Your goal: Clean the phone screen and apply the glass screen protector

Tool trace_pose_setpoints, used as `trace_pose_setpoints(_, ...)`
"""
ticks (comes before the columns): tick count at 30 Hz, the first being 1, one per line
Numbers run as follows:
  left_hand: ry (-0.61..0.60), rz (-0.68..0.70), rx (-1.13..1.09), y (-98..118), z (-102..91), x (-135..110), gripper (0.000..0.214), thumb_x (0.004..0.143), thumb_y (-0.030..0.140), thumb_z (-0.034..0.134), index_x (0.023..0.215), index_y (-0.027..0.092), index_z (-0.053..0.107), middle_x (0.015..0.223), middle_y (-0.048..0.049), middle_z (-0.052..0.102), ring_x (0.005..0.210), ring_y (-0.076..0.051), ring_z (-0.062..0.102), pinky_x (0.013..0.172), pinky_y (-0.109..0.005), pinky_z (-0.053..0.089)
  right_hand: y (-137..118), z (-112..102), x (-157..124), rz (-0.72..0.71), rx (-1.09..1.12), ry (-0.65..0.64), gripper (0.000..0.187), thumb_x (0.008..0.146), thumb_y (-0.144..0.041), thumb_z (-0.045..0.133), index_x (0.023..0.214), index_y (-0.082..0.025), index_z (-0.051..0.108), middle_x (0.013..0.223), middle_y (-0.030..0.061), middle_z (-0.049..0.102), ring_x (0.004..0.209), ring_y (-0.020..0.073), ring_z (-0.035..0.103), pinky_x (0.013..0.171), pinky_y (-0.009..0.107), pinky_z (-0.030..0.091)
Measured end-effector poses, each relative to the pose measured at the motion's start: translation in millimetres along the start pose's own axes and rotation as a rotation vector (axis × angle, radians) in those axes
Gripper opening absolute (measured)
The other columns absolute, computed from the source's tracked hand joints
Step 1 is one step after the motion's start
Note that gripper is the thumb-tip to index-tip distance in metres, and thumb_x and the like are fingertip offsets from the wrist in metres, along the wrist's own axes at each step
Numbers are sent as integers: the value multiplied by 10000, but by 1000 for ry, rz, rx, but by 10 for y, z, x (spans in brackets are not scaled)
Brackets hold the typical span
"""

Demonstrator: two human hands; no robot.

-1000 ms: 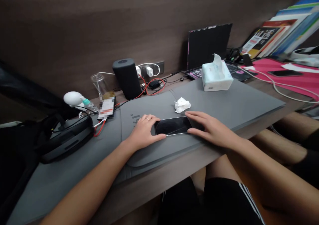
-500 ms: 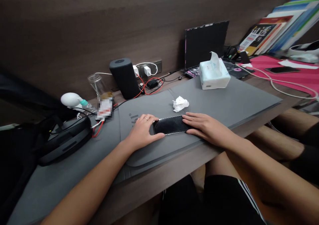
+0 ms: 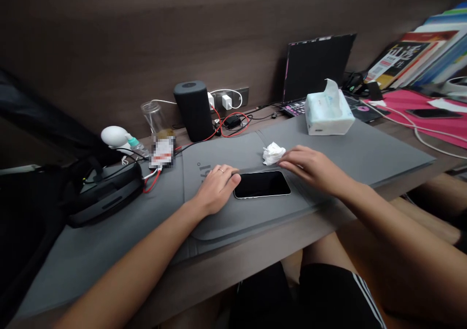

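Note:
A smartphone with a black screen and light frame lies flat on the grey desk mat. Around its left end rests my left hand, fingers bent with the thumb apart and a ring on one finger; it holds nothing. My right hand is off the phone, its fingers stretched toward a crumpled white tissue just behind the phone. The fingertips reach the tissue's right edge; whether they touch it I cannot tell.
A tissue pack stands behind, before an open laptop. A black cylindrical speaker, glass jar and cables line the wall. At left lies a dark headset-like device. Another phone rests on the pink sheet.
My right hand has left the phone's right end and moved up to the tissue. My left thumb has lifted from the phone's near edge. The view has shifted slightly left.

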State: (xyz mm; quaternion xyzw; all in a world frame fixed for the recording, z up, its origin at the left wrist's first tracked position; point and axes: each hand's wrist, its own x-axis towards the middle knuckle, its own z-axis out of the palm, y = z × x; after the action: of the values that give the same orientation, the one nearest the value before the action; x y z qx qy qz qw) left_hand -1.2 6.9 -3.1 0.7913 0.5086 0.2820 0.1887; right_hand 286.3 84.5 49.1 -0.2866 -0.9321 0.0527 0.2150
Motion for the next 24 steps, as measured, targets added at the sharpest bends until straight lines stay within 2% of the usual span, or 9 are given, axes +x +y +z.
trace_pose_setpoints(5, 72, -102, -55, -9, 19, -11, 732, 1006, 649, 113, 1498, 155, 339, 1350, -151, 571, 1274, -291, 506, 1113, -496, 350, 80, 108, 244, 23, -34, 30, 357, 1022, -394, 400, 1019, -235, 720, 900, 97, 721, 880, 267, 613, 789, 426, 507)
trace_pose_setpoints(9, 120, -159, -48, -21, 43, -13, 713, 1003, 657, 147, 1546, 207, 249, 1487, -155, 471, 1391, -304, 423, 1165, -523, 278, 320, 164, 282, 90, -26, 86, 392, 1013, -406, 392, 1199, -241, 696, 1064, 121, 716, 1006, 298, 632, 901, 506, 510)
trace_pose_setpoints(11, 141, -155, -27, -23, 47, -10, 695, 1014, 635, 166, 1535, 190, 281, 1513, -167, 437, 1395, -302, 417, 1175, -523, 267, 468, 173, 247, 114, 17, 58, 413, 1000, -408, 416, 1304, -246, 643, 1248, 129, 666, 1157, 308, 608, 992, 533, 487)
trace_pose_setpoints(13, 164, -124, -9, -12, 34, -4, 649, 1029, 599, 191, 1474, 170, 392, 1475, -164, 469, 1357, -291, 449, 1161, -504, 294, 581, 183, 203, 103, 72, -55, 448, 983, -409, 455, 1387, -261, 580, 1424, 117, 568, 1301, 305, 536, 1073, 531, 442)
trace_pose_setpoints(15, 183, -70, -2, 17, 7, 3, 578, 1043, 553, 218, 1321, 176, 556, 1338, -135, 571, 1250, -267, 517, 1110, -467, 360, 633, 205, 170, 70, 116, -179, 470, 976, -408, 477, 1418, -268, 551, 1489, 102, 519, 1362, 293, 489, 1113, 513, 411)
trace_pose_setpoints(17, 171, 2, -13, 57, -26, 6, 538, 1052, 506, 235, 1102, 189, 666, 1125, -98, 654, 1080, -239, 574, 1019, -428, 428, 626, 245, 152, 42, 138, -228, 456, 981, -397, 472, 1402, -250, 566, 1456, 107, 554, 1333, 283, 521, 1105, 497, 422)
trace_pose_setpoints(20, 79, 118, -41, 111, -62, -4, 518, 1055, 452, 267, 896, 200, 692, 934, -65, 683, 920, -215, 581, 914, -399, 464, 570, 320, 136, 51, 119, -139, 402, 991, -341, 436, 1323, -207, 619, 1326, 127, 646, 1214, 281, 608, 1029, 488, 482)
trace_pose_setpoints(24, -33, 190, -42, 135, -67, -26, 443, 1039, 424, 340, 930, 218, 717, 1020, -56, 715, 980, -225, 586, 930, -414, 463, 515, 345, 62, 126, 93, 71, 340, 968, -248, 429, 1197, -196, 675, 1212, 133, 695, 1111, 288, 655, 956, 486, 515)
